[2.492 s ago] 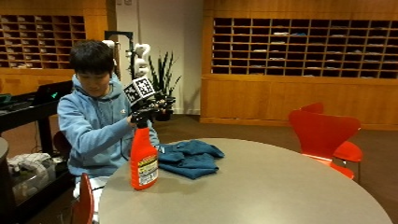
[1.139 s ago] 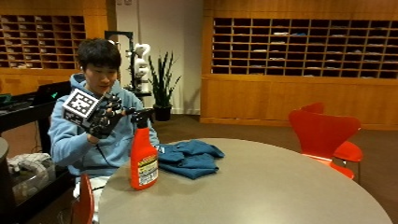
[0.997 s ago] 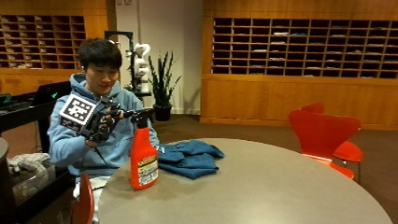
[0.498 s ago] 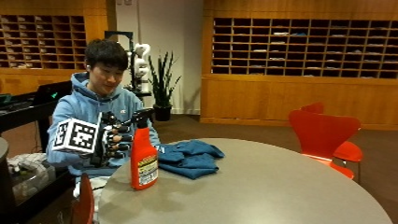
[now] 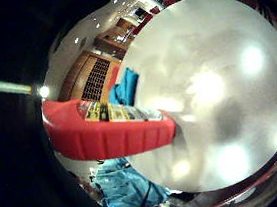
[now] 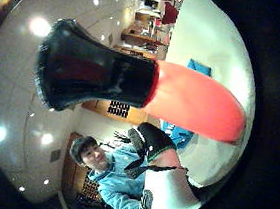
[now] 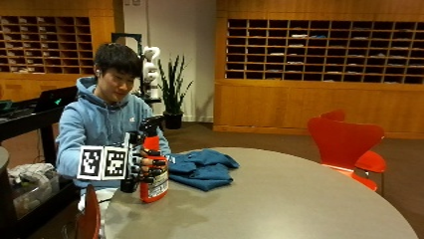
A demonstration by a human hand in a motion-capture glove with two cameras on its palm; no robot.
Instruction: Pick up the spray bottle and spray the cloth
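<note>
Scene: a round grey table point(image 7: 278, 199) was seen from across it, with a person seated at its left edge.
Bottle: a red spray bottle point(image 7: 153, 172) with a black trigger head was standing upright on the table near the left edge.
Cloth: a crumpled blue cloth point(image 7: 200, 168) was lying just right of the bottle, apart from it.
Right hand: the gloved right hand point(image 7: 147, 167) was wrapped round the bottle's body, fingers point(image 7: 158, 163) curled over the label side.
Palm views: the red body point(image 5: 112, 131) and black head point(image 6: 94, 82) were shown close against the palm.
Step in hand: the grasp was judged to be made and the lift not yet begun.
Doing it well: the bottle should be kept upright when lifted, the nozzle turned right toward the cloth, and a finger brought to the trigger before squeezing.
Risk: a hold low on the body was judged likely to leave the trigger out of reach.
</note>
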